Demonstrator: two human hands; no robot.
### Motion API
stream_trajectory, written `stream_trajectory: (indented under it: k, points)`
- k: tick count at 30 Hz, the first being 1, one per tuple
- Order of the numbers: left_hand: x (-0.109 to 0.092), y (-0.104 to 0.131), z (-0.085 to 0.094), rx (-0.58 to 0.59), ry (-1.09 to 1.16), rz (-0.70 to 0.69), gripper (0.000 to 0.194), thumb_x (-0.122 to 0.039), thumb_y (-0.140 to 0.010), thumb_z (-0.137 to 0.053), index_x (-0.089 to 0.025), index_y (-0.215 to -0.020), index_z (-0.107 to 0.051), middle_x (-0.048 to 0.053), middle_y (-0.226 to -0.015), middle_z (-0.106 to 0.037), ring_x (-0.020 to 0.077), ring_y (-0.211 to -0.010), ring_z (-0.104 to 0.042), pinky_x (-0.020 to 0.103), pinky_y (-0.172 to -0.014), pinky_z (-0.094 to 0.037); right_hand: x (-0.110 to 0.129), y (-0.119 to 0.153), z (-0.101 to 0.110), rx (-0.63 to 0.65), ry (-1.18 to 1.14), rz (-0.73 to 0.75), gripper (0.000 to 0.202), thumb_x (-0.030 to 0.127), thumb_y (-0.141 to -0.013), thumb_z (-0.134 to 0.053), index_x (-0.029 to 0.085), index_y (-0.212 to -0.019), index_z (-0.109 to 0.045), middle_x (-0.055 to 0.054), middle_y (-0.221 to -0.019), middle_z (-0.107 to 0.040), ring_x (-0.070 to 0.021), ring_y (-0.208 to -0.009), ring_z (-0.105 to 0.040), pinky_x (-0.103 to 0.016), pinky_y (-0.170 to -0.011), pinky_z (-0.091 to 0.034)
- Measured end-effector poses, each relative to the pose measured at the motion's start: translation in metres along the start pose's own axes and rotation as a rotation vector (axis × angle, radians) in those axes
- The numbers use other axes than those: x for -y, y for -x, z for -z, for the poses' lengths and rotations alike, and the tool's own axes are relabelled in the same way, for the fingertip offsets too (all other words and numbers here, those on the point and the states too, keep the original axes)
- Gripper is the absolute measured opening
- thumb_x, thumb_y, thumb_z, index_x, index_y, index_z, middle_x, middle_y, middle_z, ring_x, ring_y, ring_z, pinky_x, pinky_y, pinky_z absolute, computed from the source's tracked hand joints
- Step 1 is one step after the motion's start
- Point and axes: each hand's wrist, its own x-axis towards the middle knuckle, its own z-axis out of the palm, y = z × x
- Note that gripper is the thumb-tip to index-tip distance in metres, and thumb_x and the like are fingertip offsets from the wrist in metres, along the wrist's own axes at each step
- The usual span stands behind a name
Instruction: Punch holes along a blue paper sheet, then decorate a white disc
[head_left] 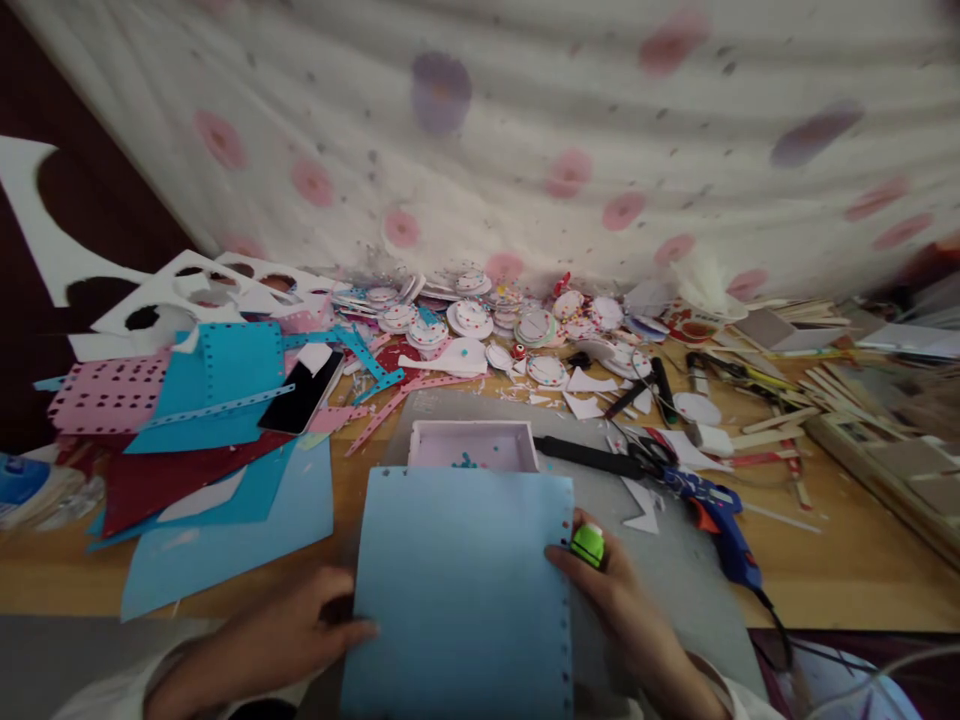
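Note:
A light blue sheet (461,590) with punched holes along its right edge and top left corner is held up in front of me. My left hand (289,620) pinches its left edge, thumb on the front. At the right edge, my right hand (619,590) grips the sheet and also holds a small green punch (588,545). Behind the sheet's top edge sits a shallow white box (474,436), partly covered, with small blue punched bits inside.
Colored sheets (217,380) and a phone (302,390) lie to the left. Decorated paper discs (470,318) pile up at the back. A blue glue gun (716,520), scissors (656,452) and wooden sticks (832,395) are on the right. A grey mat (675,590) lies underneath.

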Motion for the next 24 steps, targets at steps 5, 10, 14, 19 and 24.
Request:
stream_trajectory:
  k: [5, 10, 14, 19, 24]
  points:
    - [-0.026, -0.02, 0.048, -0.338, -0.036, -0.144, 0.024, -0.041, -0.089, -0.058, -0.027, -0.109, -0.062, 0.002, -0.105, -0.071, 0.0207, -0.091, -0.066, 0.03, -0.08, -0.054, 0.01, -0.004, -0.001, 0.054, 0.215, 0.122, 0.036, 0.042, -0.065, -0.076, 0.022, -0.07, -0.046, 0.007, -0.058, -0.037, -0.0106, -0.054, -0.033, -0.023, -0.05, -0.029]
    - [-0.081, -0.085, 0.041, -0.252, -0.194, -0.52, 0.032, -0.036, -0.087, -0.064, -0.027, -0.117, -0.06, 0.005, -0.122, -0.064, 0.0236, -0.114, -0.058, 0.039, -0.1, -0.046, 0.018, -0.015, -0.01, 0.143, 0.299, 0.193, 0.03, 0.038, -0.067, -0.072, 0.022, -0.07, -0.047, 0.006, -0.062, -0.04, -0.0107, -0.057, -0.036, -0.023, -0.052, -0.033]
    - [-0.105, -0.138, 0.016, 0.08, -0.084, -0.6, 0.033, -0.012, -0.083, -0.062, -0.023, -0.114, -0.06, 0.003, -0.105, -0.069, 0.017, -0.093, -0.066, 0.027, -0.081, -0.051, 0.022, -0.016, -0.007, 0.181, 0.346, 0.222, 0.024, 0.036, -0.075, -0.067, 0.022, -0.078, -0.048, 0.006, -0.068, -0.042, -0.0112, -0.06, -0.039, -0.022, -0.054, -0.035]
    - [-0.1, -0.154, 0.022, 0.129, -0.06, -0.494, 0.036, -0.01, -0.08, -0.06, -0.025, -0.113, -0.057, -0.001, -0.088, -0.069, 0.016, -0.079, -0.066, 0.024, -0.069, -0.048, 0.047, -0.025, 0.013, 0.262, 0.386, 0.246, 0.021, 0.043, -0.09, -0.052, 0.022, -0.09, -0.052, 0.001, -0.077, -0.052, -0.0147, -0.069, -0.046, -0.026, -0.065, -0.04]
    - [-0.099, -0.154, 0.046, 0.17, -0.154, -0.333, 0.018, -0.023, -0.081, -0.062, -0.022, -0.099, -0.063, -0.003, -0.077, -0.066, 0.0154, -0.069, -0.062, 0.022, -0.06, -0.041, 0.097, -0.059, 0.021, 0.306, 0.545, 0.371, 0.016, 0.037, -0.093, -0.05, 0.023, -0.1, -0.052, 0.0, -0.084, -0.052, -0.0141, -0.072, -0.047, -0.026, -0.066, -0.04]
